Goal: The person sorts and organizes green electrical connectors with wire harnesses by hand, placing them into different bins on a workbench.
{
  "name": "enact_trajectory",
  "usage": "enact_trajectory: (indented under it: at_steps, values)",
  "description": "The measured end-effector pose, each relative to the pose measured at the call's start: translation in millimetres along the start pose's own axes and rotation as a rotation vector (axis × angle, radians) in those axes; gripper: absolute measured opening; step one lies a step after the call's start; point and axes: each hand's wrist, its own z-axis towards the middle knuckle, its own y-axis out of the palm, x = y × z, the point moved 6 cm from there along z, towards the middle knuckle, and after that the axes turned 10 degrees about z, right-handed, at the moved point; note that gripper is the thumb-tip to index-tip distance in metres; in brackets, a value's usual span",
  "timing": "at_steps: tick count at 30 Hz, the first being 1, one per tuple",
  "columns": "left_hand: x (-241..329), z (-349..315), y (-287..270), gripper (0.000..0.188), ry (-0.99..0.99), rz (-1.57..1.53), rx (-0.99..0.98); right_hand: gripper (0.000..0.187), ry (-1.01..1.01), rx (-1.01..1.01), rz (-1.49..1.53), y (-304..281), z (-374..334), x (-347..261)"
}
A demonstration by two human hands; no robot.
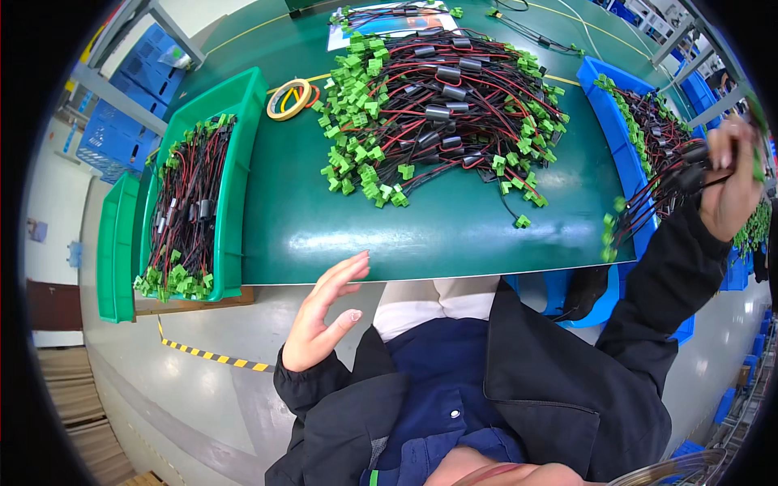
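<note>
My right hand [729,182] is raised at the far right, its fingers closed round a bundle of cable harnesses [666,185]. These have black and red wires, black cylindrical cores and green connectors. Their lower ends hang in front of a blue bin [606,113] that is filled with similar harnesses. My left hand [326,314] hovers at the table's front edge, fingers stretched out and holding nothing. Beyond it, a large heap of the same harnesses [442,113] lies across the middle of the green table [324,235], green connectors pointing out to both sides.
On the left a green bin [248,121] holds more harnesses, and another green bin [117,251] stands beside it. Rolls of tape [289,99] lie left of the heap. A printed sheet [344,39] and loose cables [539,34] are at the back. Metal frame posts [117,105] flank the table.
</note>
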Motion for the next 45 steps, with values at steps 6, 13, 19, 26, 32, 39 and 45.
enact_trajectory:
  at_steps: [6,13,19,26,32,39,45]
  values:
    - [10.3,12.8,0.8,0.051,0.053,0.043,0.008,0.031,0.651,-0.429,0.823,24.8,-39.9,-14.6]
    - [45.3,67.9,52.0,0.069,0.409,-0.725,-0.023,0.031,0.815,-0.633,0.043,124.4,-155.9,66.5]
    - [8.4,114.0,84.5,0.045,0.025,-0.873,0.236,0.044,0.225,-0.703,-0.571,131.0,-201.5,112.8]
    - [-11.7,116.8,82.1,0.040,-0.132,-0.999,0.270,0.051,0.873,-0.399,0.289,113.0,-213.3,141.1]
    - [-2.4,121.0,88.2,0.052,-0.074,-1.020,0.239,0.044,1.021,-0.402,0.266,110.2,-223.2,144.0]
    - [8.8,115.6,88.0,0.057,-0.055,-1.123,0.073,0.027,1.171,-0.237,0.429,97.8,-221.5,147.5]
    - [19.3,110.6,88.1,0.052,-0.063,-0.994,-0.001,0.025,1.177,-0.131,0.520,102.2,-207.5,134.6]
